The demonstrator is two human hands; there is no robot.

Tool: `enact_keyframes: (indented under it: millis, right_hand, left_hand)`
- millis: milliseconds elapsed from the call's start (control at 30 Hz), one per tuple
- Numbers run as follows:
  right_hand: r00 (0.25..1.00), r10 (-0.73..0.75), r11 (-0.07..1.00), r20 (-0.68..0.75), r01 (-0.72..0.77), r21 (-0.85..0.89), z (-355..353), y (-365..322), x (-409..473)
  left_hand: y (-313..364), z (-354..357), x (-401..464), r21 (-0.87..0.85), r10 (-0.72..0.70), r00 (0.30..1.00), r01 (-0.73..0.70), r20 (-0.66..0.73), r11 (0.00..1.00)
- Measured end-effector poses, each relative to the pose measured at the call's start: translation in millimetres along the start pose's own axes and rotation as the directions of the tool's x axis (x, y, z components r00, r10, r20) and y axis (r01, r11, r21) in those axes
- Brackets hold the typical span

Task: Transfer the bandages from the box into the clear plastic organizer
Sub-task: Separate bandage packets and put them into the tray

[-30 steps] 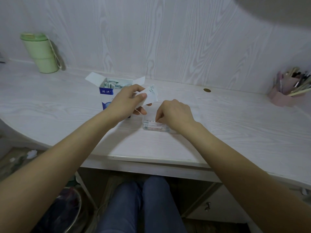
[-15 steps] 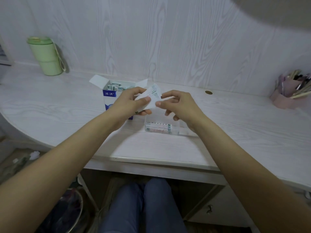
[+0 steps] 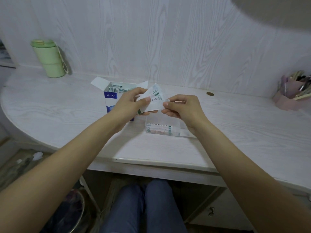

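Observation:
A blue and white box (image 3: 110,98) stands open on the desk, with several wrapped bandages (image 3: 116,89) showing inside. My left hand (image 3: 133,102) holds a small stack of white wrapped bandages (image 3: 154,100) above the desk. My right hand (image 3: 183,109) pinches the right edge of that stack between thumb and forefinger. Below both hands the clear plastic organizer (image 3: 178,132) lies flat, with bandages (image 3: 159,129) lined up in its left part. My right wrist hides part of the organizer.
A green lidded cup (image 3: 48,58) stands at the back left against the wall. A pink holder with pens (image 3: 292,95) sits at the far right. A small round brass cap (image 3: 210,94) is set in the white desk (image 3: 67,115). My knees are under the desk edge.
My right hand has lifted off the organizer and come up to the stack in my left hand, where it now pinches the edge. The left hand has kept hold of the stack.

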State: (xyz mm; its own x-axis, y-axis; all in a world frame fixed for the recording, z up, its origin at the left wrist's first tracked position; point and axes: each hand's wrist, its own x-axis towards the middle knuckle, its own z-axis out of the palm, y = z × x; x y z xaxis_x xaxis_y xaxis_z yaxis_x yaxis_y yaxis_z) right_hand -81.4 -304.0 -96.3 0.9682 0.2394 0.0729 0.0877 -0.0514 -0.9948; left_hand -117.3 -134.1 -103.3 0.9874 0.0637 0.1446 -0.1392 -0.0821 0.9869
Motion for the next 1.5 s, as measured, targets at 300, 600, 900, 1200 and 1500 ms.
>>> enact_keyframes:
  millis: [300, 600, 900, 1200, 1500]
  right_hand:
    - [0.995, 0.038, 0.999, -0.091, -0.038, 0.002, -10, 14, 9]
    - [0.993, -0.111, 0.800, -0.037, 0.068, -0.596, 2, 27, 11]
    - [0.968, -0.134, 0.488, 0.213, 0.252, -0.836, 9, 33, 13]
    - [0.947, -0.102, 0.321, 0.304, 0.320, -0.891, 8, 22, 12]
    - [0.945, -0.112, 0.337, 0.309, 0.328, -0.883, 8, 25, 11]
  left_hand:
    - [1, -8, 3, -0.019, -0.046, 0.993, 0.044, -0.110, 0.999]
    - [-1, -3, 4, -0.009, -0.044, 0.996, 0.044, -0.080, 0.999]
    - [0, -3, 5, -0.073, -0.110, 0.992, 0.105, -0.064, 0.992]
    - [-3, -2, 6, -0.048, -0.106, 0.993, 0.104, -0.055, 0.993]
    - [3, -3, 4, -0.039, -0.103, 0.992, 0.101, -0.066, 0.994]
